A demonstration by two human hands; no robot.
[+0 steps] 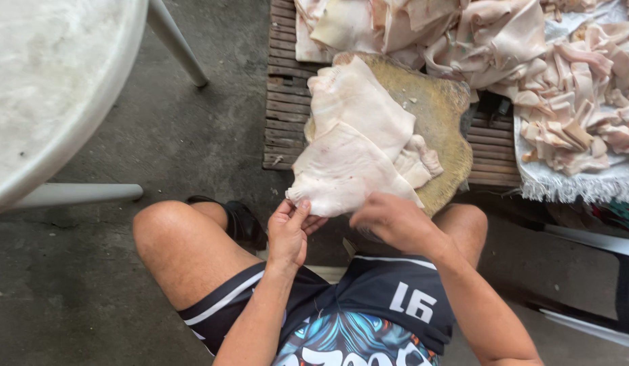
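Observation:
A large pale slab of raw pork skin (355,146) lies draped over a round, worn wooden chopping block (440,115). Its near edge hangs off the block toward my knees. My left hand (290,230) pinches the slab's lower left corner between thumb and fingers. My right hand (392,220) grips the slab's near edge from underneath, knuckles up. I sit low with bare knees on either side of the block.
Behind the block a slatted wooden pallet (284,102) carries heaps of more pork skin (463,30); cut strips (585,102) rest on a white woven sack at right. A round pale table (50,88) with metal legs stands at left on the concrete floor.

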